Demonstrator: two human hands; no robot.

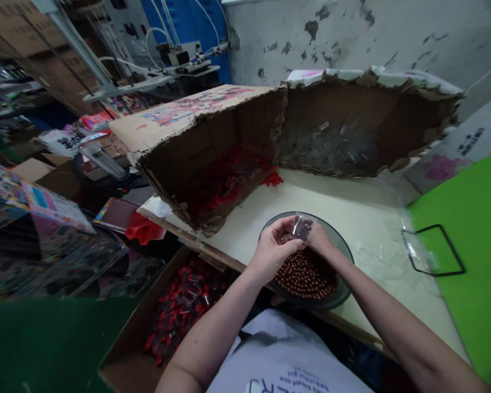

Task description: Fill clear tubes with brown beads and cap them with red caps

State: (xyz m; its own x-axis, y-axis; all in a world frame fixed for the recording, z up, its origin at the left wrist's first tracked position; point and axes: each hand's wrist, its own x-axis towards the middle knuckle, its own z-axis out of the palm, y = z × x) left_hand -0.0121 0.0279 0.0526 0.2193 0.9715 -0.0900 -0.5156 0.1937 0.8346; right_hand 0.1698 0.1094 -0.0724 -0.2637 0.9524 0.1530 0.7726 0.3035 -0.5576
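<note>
A small clear plastic bag (301, 228) of brown beads, held just above a round glass bowl (347, 262), gripped between both hands. Fingers (288, 228) of the left hand (272, 251) curled and pressed together against the bag; those of the right hand (321, 241) mostly hidden behind it, their grip impossible to tell. Loose brown beads (306, 275) heaped in the bowl, which stood on a cream bench (376, 218). Beyond it, a torn cardboard box (245, 131) held red pieces (225, 188) and clear plastic scraps (327, 150). Below the bench edge, an open carton (123, 360) packed with red-capped clear packets (182, 308).
</note>
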